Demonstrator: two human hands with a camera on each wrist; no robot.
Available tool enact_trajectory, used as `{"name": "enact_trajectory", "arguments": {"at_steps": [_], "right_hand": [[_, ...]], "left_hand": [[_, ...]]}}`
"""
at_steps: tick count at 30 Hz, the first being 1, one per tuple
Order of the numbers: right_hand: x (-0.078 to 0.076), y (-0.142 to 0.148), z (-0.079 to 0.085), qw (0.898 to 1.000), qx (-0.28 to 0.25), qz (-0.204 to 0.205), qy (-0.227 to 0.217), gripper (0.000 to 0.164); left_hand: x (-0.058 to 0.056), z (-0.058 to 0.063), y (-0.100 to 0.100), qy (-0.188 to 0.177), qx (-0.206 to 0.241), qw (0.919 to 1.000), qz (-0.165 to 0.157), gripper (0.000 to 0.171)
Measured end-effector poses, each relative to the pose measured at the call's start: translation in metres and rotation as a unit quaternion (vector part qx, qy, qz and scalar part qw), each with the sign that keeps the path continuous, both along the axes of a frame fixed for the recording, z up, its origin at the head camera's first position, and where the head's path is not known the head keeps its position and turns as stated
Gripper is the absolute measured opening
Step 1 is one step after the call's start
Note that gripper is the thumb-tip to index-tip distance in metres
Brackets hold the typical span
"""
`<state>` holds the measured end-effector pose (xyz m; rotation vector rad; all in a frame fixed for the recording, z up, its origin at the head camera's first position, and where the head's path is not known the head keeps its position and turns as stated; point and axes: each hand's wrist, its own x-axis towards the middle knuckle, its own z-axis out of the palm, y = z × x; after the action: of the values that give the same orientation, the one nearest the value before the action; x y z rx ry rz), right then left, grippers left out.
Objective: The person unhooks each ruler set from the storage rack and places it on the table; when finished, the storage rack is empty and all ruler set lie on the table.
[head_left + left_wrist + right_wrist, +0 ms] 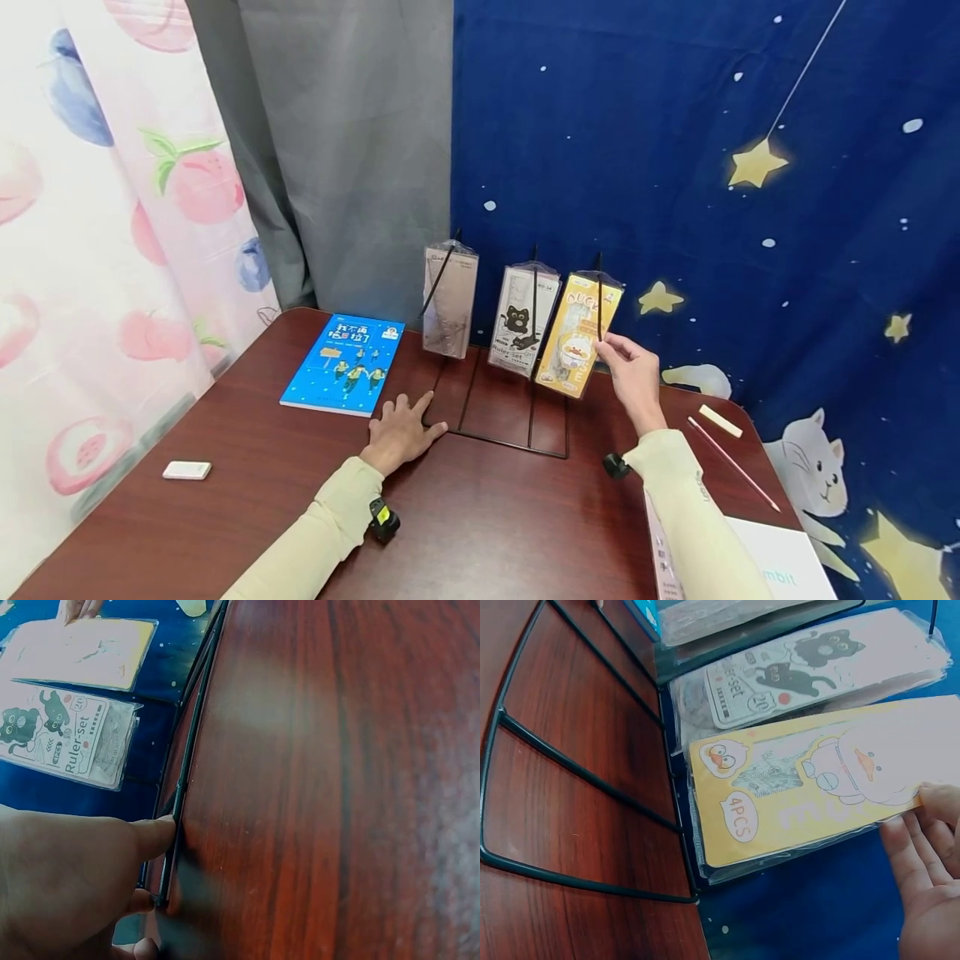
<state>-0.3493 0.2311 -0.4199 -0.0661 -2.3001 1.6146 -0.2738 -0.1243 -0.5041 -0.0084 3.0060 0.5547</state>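
Observation:
A black wire display rack (510,446) stands on the table, with clear packets hanging from its hooks. My right hand (633,379) pinches the edge of the yellow duck ruler-set packet (780,810), rightmost on the rack, between thumb and fingers. Beside it hangs the white ruler-set packet with black cats (517,327). A pinkish-grey packet (450,304) is on the left hook. At the rack's front left corner my left hand (397,429) rests with fingers spread; in the left wrist view its thumb (156,835) touches the base wire.
A blue book (345,367) lies left of the rack, and a small white block (187,471) nearer the left edge. On the right are a cream-coloured bar (721,421), a pink pencil (735,465) and a white printed item (783,558) partly under the right sleeve. Curtains hang behind.

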Motion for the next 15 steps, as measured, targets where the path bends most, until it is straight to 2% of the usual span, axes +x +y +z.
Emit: {"name": "enact_trajectory", "arguments": {"at_steps": [5, 15], "right_hand": [[0.007, 0.001, -0.001, 1.000, 0.006, 0.009, -0.002, 0.046], [0.021, 0.007, 0.002, 0.999, -0.004, 0.032, -0.019, 0.046]], "left_hand": [[0.000, 0.000, -0.002, -0.003, 0.008, 1.0000, 0.000, 0.070], [-0.002, -0.001, -0.002, -0.010, 0.010, 0.9999, -0.002, 0.071]]}}
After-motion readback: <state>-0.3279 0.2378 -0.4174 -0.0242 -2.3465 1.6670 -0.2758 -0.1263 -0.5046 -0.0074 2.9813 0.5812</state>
